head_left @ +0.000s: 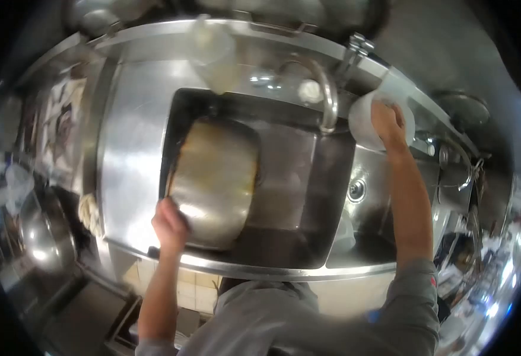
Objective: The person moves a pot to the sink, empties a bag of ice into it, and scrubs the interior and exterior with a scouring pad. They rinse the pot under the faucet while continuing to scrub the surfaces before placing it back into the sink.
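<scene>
A rectangular steel pan (213, 184) with browned, scorched edges leans in the left sink basin (299, 246). My left hand (170, 225) is closed round the pan's near left edge. On the far right, a white round tub (364, 121) stands behind the right basin (370, 216), beside the tap. My right hand (389, 123) is over the mouth of this tub with its fingers curled in. Whatever those fingers hold, if anything, is hidden.
A curved tap (330, 107) reaches over the basins. Behind the left basin is a blurred, pale translucent container (213, 56). A steel drainboard (133, 154) lies to the left, with a cloth (88, 215) at its edge and a steel bowl (47, 234) farther out.
</scene>
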`<state>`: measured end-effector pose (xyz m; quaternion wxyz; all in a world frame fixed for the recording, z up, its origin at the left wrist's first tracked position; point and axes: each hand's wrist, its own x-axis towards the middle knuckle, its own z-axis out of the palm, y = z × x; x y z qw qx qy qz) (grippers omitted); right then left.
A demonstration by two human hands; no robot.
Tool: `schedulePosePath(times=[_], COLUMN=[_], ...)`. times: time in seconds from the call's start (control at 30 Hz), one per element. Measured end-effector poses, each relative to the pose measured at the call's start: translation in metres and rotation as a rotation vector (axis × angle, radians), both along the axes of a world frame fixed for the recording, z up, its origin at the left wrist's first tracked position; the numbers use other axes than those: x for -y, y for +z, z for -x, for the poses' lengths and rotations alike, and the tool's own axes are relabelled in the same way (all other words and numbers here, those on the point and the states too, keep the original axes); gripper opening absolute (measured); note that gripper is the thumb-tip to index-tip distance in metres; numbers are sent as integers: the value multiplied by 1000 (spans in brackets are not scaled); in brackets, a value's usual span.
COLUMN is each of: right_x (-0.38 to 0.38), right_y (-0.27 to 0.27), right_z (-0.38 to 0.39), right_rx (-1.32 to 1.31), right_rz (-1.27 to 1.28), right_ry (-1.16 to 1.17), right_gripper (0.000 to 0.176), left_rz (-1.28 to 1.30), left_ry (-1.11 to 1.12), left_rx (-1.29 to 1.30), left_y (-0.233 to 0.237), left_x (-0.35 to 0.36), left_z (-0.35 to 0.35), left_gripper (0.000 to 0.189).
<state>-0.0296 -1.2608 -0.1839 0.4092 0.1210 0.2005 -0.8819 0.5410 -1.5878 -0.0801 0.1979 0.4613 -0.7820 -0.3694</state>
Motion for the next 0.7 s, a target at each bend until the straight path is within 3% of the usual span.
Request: schedulePosePath(times=[0.17,0.2,0.27,0.3,0.37,0.4,0.43,0.5,0.57,0.6,0.63,0.7], right_x=[69,62,41,36,33,40,47,65,90,102,116,146], right_y=[157,169,192,203,232,245,246,241,198,173,153,129], right_z=[-86,-88,-88,-91,-95,-115,-139,-195,-244,-268,-291,-344], right_rx=[-1970,-1975,-2080,-2081,-1837,-1807,-1807,-1774,-1787,-1596,-1778,-1724], right_rz=[-1849,-1857,-1778,-1789,-1654,-1645,-1654,-1437,-1229,-1194,-1193,-1091], right_ry=[1013,1008,307,309,-16,-69,-73,-33,-33,95,81,157], right_gripper=[35,35,40,40,41,43,43,43,45,47,47,45], left_rz=[-28,-29,-40,-32,-24,3,29,15,3,19,31,-15], left_ry=[2,-2,-16,-29,-40,-51,-62,-68,-65,-72,-81,-80], left_rx=[78,88,91,106,115,99,82,81,90,73,63,98], left_y=[9,10,8,7,7,7,6,11,10,7,4,5], left_x=[3,4,5,6,7,7,7,6,6,7,7,9], left_z=[-4,-5,-4,-5,-6,-7,-6,-5,-5,-5,-8,-8], left_gripper=[38,38,38,38,38,38,38,38,39,40,41,42])
